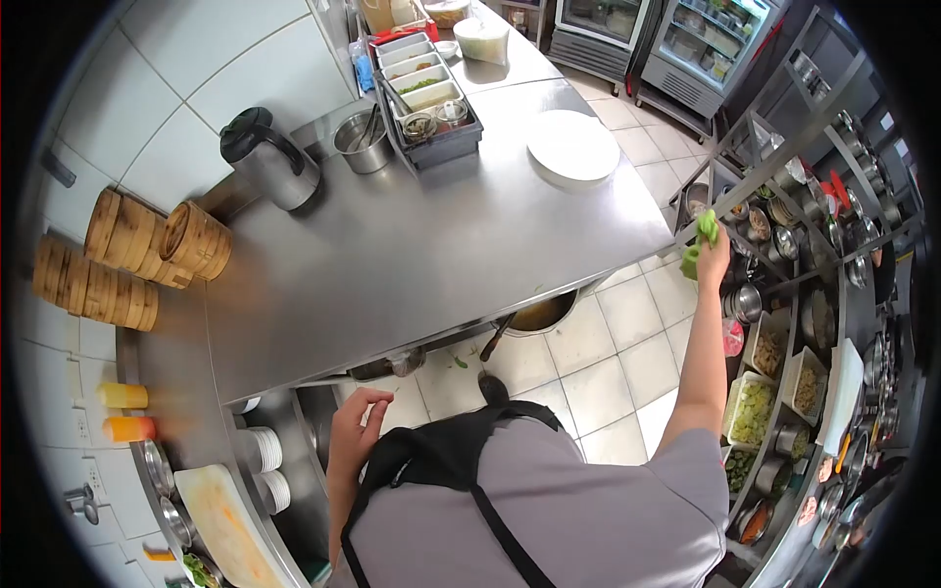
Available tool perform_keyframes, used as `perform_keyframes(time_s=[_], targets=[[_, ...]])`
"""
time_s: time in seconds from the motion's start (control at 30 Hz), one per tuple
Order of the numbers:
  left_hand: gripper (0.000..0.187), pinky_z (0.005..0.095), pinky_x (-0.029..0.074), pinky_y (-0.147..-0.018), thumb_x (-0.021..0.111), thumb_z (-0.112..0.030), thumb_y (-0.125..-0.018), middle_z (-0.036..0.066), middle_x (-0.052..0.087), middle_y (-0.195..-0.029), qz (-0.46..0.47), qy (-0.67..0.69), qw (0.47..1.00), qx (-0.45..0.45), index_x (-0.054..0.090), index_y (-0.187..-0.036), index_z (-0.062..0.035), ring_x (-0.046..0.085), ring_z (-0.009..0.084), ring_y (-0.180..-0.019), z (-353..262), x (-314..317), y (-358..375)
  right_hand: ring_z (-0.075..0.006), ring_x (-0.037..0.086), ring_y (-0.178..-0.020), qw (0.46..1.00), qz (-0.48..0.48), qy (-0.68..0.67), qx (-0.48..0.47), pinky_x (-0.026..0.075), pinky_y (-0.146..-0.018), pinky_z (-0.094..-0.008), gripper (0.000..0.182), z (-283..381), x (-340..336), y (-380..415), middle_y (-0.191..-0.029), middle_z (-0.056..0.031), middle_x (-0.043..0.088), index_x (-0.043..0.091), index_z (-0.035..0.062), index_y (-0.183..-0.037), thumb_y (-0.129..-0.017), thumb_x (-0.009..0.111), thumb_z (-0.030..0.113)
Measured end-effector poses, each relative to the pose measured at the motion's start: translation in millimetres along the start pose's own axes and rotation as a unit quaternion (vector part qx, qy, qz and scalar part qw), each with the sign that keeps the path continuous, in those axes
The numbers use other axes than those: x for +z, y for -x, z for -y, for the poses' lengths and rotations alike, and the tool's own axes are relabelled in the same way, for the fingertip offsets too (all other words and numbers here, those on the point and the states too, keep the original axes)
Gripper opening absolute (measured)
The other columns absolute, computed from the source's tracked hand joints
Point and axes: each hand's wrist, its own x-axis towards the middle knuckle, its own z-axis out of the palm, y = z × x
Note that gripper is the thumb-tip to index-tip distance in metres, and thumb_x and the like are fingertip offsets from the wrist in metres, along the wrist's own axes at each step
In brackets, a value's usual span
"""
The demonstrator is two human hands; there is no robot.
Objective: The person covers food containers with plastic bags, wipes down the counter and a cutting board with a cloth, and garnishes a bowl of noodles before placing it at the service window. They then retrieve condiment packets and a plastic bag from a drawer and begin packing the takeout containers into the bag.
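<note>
With the right hand (714, 257) far out at the ingredient rack (774, 284), fingers pinching green leaves (702, 241), left hand (355, 423) loosely curled and empty by the steel counter (412, 255): picking greens; next, probably carrying them back.

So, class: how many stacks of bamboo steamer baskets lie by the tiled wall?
3: one, a smaller one beside it, another nearer the camera. Others may be hidden.
</note>
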Motion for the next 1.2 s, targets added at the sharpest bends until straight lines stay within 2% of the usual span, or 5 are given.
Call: perform_keyframes(time_s=[0.23,0.63,0.93,1.07,1.2], targets=[[0.009,0.0268,0.045,-0.072,0.054,-0.008,-0.083,0.010,0.062,-0.084,0.007,-0.001,1.000,-0.003,0.060,-0.087,-0.0011,0.060,0.0206,-0.080,-16,7,-22,-0.0300,0.029,-0.128,0.959,0.190,0.194,-0.085,0.019,-0.106,-0.0430,0.056,78,94,-3,-0.137,-0.0173,0.032,0.035,0.0135,-0.134,-0.087,0.042,0.043],[0.009,0.0265,0.044,-0.070,0.054,-0.007,-0.084,0.010,0.061,-0.082,-0.003,0.035,0.999,-0.038,0.059,-0.088,-0.0007,0.059,0.0190,-0.079,-14,13,-33,-0.0395,0.022,-0.128,0.922,0.279,-0.002,-0.269,0.015,-0.105,-0.0486,0.062,331,166,216,-0.134,-0.0266,0.029,0.037,0.0011,-0.130,-0.081,0.052,0.037],[0.010,0.0267,0.045,-0.068,0.055,-0.009,-0.084,0.010,0.062,-0.080,-0.113,0.002,0.985,-0.130,0.060,-0.086,0.0001,0.060,0.0204,-0.076,18,-8,17,-0.0384,0.041,-0.115,0.987,0.022,0.066,-0.144,0.028,-0.098,-0.0460,0.040,296,306,45,-0.118,-0.0251,0.047,0.046,-0.0036,-0.116,-0.083,0.048,0.020],[0.011,0.0265,0.045,-0.068,0.055,-0.009,-0.085,0.010,0.062,-0.080,-0.142,0.013,0.969,-0.202,0.060,-0.085,0.0006,0.061,0.0203,-0.075,21,-6,35,-0.0387,0.053,-0.085,0.988,0.056,-0.142,0.024,0.039,-0.081,-0.0442,0.020,315,322,-25,-0.090,-0.0225,0.057,0.055,-0.0021,-0.094,-0.077,0.046,0.005],[0.011,0.0288,0.046,-0.069,0.056,-0.009,-0.083,0.011,0.063,-0.084,-0.119,-0.020,0.963,-0.239,0.061,-0.085,-0.0005,0.062,0.0218,-0.078,35,-13,41,-0.0363,0.052,-0.094,0.986,-0.058,-0.147,-0.043,0.040,-0.081,-0.0424,0.024,329,339,-120,-0.096,-0.0198,0.058,0.055,-0.0001,-0.101,-0.079,0.049,0.009]])
